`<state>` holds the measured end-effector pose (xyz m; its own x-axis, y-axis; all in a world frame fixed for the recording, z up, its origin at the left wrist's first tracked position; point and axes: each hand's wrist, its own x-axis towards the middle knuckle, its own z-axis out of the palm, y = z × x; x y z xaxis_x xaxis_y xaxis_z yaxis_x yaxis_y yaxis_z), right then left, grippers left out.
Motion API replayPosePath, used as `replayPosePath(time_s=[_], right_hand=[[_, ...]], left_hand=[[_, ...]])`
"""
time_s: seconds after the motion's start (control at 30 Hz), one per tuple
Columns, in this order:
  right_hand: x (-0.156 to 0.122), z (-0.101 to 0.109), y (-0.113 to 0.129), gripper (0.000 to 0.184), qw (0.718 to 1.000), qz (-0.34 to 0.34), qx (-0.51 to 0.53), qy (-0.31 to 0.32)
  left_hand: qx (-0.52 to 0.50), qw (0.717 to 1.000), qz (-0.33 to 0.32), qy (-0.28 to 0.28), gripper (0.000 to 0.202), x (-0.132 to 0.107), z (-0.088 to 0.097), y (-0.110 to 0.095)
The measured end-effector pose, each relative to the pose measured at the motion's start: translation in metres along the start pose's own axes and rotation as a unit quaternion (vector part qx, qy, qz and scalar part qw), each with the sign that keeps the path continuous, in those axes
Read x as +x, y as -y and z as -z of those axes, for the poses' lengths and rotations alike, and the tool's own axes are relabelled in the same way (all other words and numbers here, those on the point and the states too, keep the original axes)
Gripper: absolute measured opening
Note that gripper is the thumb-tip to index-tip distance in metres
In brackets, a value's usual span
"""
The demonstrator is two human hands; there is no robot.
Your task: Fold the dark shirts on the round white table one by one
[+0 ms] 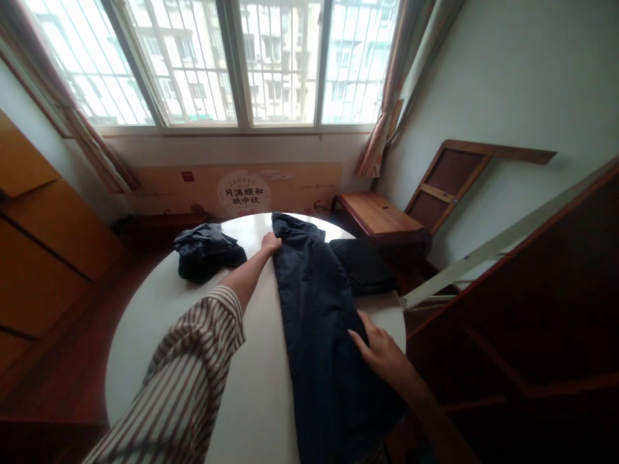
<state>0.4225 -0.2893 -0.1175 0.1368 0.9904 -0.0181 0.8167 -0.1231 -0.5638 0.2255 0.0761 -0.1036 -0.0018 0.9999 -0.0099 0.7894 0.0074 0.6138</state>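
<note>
A pair of dark navy trousers (314,309) lies lengthwise across the round white table (145,348), its far end bunched near the table's back edge. My left hand (271,243) reaches forward in a striped sleeve and is closed on the left edge of the trousers near that far end. Over the right edge, nearer to me, rests my right hand (382,348), thumb and forefinger apart on the cloth. To the right lies a folded black garment (362,265), partly covered by the trousers. Left of my left hand is a heap of dark clothes (207,251).
Beyond the table stand a low wooden stool or bench (380,212) and a leaning wooden frame (454,174). A printed cardboard panel (184,183) sits under the barred window. Close on the right is dark wooden furniture (522,335) with a pale metal bar (483,251).
</note>
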Motion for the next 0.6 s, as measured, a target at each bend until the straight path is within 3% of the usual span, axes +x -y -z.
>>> replayPosePath(time_s=[0.2,0.37,0.43,0.5,0.57,0.6], right_hand=[[0.009,-0.013,0.006,0.053,0.992,0.028,0.126,-0.004],[0.013,-0.029,0.022,0.064,0.992,0.029,0.125,-0.014],[0.008,-0.028,0.024,0.067,0.991,0.048,0.122,-0.014],[-0.002,-0.021,0.023,0.066,0.991,0.073,0.112,0.001],[-0.013,-0.01,0.018,0.063,0.99,0.104,0.087,0.03],[-0.019,-0.004,0.015,0.061,0.989,0.12,0.073,0.043]], left_hand=[[0.026,0.998,-0.011,-0.055,0.036,0.018,0.038,0.016],[0.057,0.996,-0.002,-0.064,0.041,0.015,0.075,0.028],[0.07,0.995,-0.027,-0.061,0.047,-0.003,0.081,0.03],[0.076,0.993,-0.076,-0.052,0.045,-0.038,0.083,0.035],[0.072,0.984,-0.159,-0.027,0.032,-0.093,0.084,0.045],[0.061,0.967,-0.248,0.002,0.025,-0.127,0.085,0.052]])
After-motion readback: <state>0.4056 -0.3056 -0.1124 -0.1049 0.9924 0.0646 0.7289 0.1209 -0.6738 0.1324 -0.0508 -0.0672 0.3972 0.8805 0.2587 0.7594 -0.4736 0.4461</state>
